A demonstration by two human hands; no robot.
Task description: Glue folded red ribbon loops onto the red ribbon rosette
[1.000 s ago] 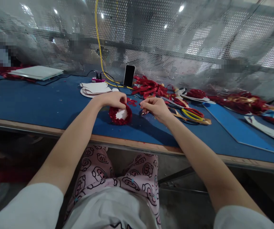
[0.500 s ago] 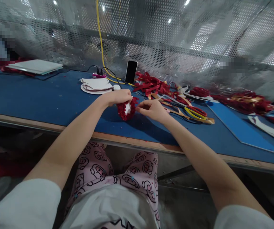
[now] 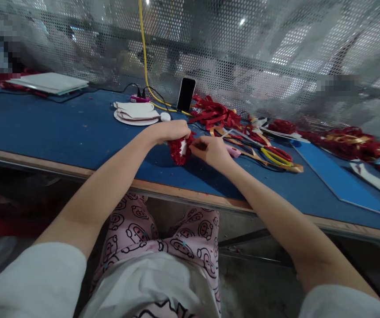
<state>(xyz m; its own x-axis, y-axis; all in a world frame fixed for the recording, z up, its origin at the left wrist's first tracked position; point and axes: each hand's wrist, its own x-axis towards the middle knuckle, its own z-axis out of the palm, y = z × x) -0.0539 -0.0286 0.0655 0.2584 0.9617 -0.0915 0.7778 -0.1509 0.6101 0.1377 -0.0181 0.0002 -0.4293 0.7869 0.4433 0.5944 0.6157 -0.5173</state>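
Note:
A small piece with dark red ruffled ribbon (image 3: 176,155) around a white middle hangs just above the blue tabletop. My left hand (image 3: 176,129) is closed over its top, with the fingers largely hidden behind the back of the hand. At its right edge, the thumb and forefinger of my right hand (image 3: 211,149) pinch together against the red ruffle. Whatever lies exactly between those fingertips is too small to make out. Behind my right hand lie a pink-handled tool (image 3: 232,150) and scissors with red and yellow handles (image 3: 276,157).
White card pieces (image 3: 137,115) are stacked left of a propped phone (image 3: 186,94). Loose red ribbon (image 3: 214,112) lies beside the phone. A blue board (image 3: 339,176) lies at the right. White boards (image 3: 49,82) sit far left. Perforated mesh stands behind the table.
My right fingertips have come in from just beside the red piece to touch its edge. My left hand keeps its hold. The whole view has shifted slightly.

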